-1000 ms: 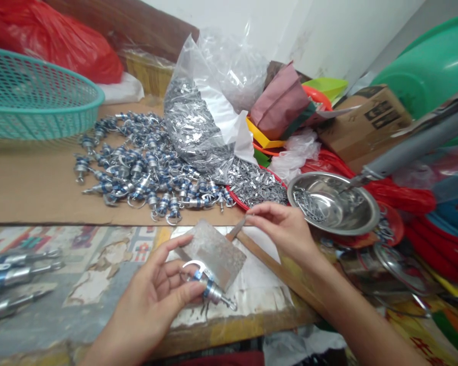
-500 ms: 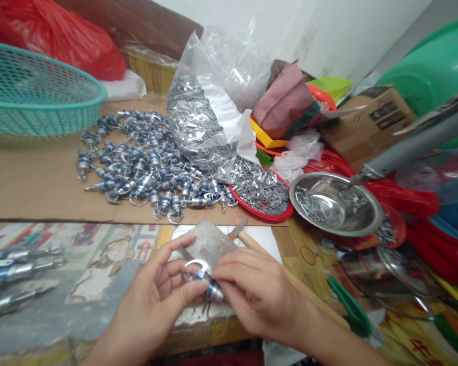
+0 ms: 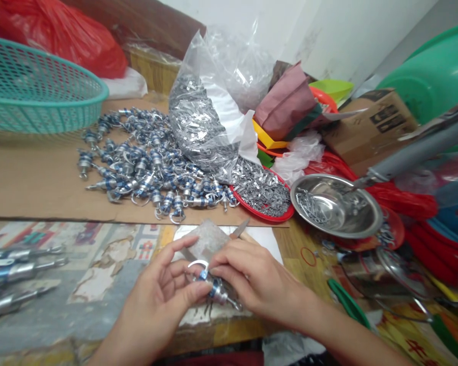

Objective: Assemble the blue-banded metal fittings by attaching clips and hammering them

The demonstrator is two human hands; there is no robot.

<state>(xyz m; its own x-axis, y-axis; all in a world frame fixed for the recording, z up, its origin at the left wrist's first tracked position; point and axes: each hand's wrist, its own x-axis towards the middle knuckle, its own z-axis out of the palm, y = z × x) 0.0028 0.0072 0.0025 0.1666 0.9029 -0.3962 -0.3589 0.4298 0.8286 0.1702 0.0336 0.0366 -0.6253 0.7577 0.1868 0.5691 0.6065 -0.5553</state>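
My left hand [image 3: 156, 300] pinches a small silver and blue metal fitting [image 3: 212, 288] with a curved hook at its top, low in the middle of the view. My right hand [image 3: 252, 284] meets it from the right, fingertips pressed on the same fitting just under the hook. Both hands hover over a grey metal plate [image 3: 208, 239] lying on white paper. A thin blade with a wooden handle [image 3: 239, 230] rests beside the plate.
A heap of like fittings [image 3: 145, 168] lies on cardboard behind. A clear bag of small metal clips [image 3: 206, 117] spills into a red dish [image 3: 263, 195]. A steel bowl [image 3: 336, 206] sits at right, a teal basket [image 3: 34, 91] at far left, long metal parts [image 3: 15, 279] at left.
My right hand came back from the red dish to the fitting in my left hand and now presses on it. The left hand has hardly moved.
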